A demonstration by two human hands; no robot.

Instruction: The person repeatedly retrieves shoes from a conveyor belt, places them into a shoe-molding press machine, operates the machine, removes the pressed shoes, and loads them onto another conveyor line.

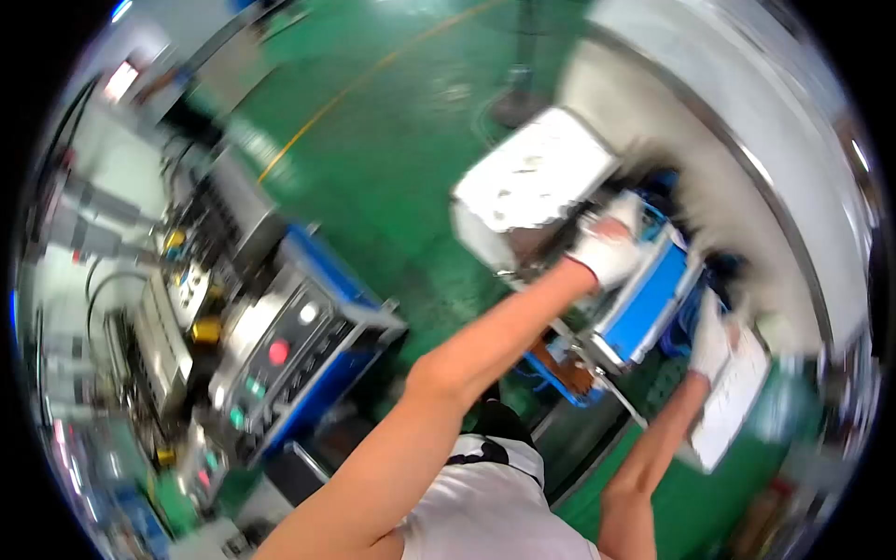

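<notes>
My left hand point(609, 250), in a white glove, is over the upper end of a blue and silver case-like unit point(644, 303). Motion blur smears its fingers, and whether it holds anything cannot be made out. My right hand point(712, 343), also gloved in white, is beyond the unit's right side, beside a white board-like piece point(733, 401). Blur hides its fingertips near dark and blue items point(723, 273). Up and left of my left hand lies a white, worn-looking slab point(537, 173).
At left stands a machine with a control panel point(289, 350) bearing red and green buttons and blue edges. A curved pale structure with a metal rim point(765, 177) rises at upper right. A dark stand base point(519, 108) is on the green floor point(401, 177), which has a yellow line.
</notes>
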